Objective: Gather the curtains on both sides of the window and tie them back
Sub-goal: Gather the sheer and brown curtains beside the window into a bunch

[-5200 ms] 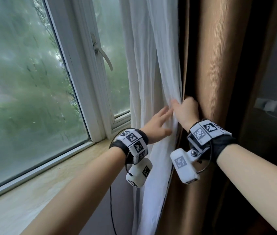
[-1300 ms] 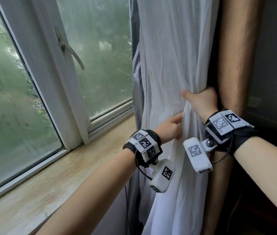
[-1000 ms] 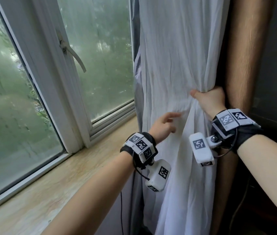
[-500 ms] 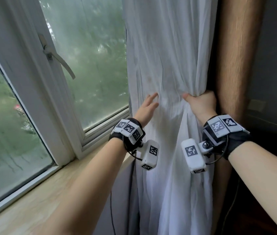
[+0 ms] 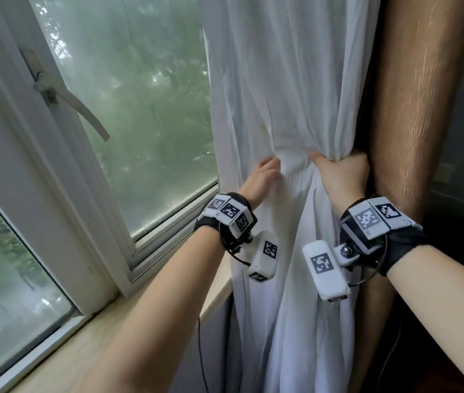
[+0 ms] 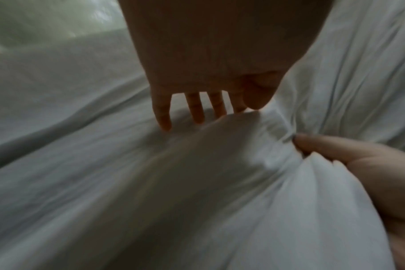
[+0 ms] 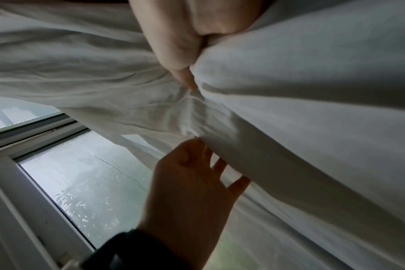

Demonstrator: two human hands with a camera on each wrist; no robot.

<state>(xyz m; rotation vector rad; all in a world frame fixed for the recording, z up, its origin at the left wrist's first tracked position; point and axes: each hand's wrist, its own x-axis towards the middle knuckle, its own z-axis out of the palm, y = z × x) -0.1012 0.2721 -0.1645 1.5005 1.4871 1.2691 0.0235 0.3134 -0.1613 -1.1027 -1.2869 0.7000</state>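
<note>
A white sheer curtain point(image 5: 281, 80) hangs in the middle, with a brown heavy curtain point(image 5: 412, 109) right behind it on the right. My right hand point(image 5: 341, 171) grips a gathered bunch of the white fabric at waist height; in the right wrist view its thumb point(image 7: 180, 60) and curled fingers clamp the folds. My left hand point(image 5: 264, 173) is just left of it, fingers straight and spread, pressing into the white curtain point(image 6: 197, 182) near its left edge. The left wrist view shows those fingertips point(image 6: 197, 113) on the cloth. No tieback shows.
The window point(image 5: 140, 95) with its white frame point(image 5: 63, 208) and lever handle point(image 5: 77, 109) is on the left. A pale sill point(image 5: 83, 344) runs below it. A thin black cable point(image 5: 201, 350) hangs under the sill. Dark wall lies to the right of the brown curtain.
My left hand has risen from below the bunch and now presses the white curtain close beside my right hand. The right hand has kept its grip throughout.
</note>
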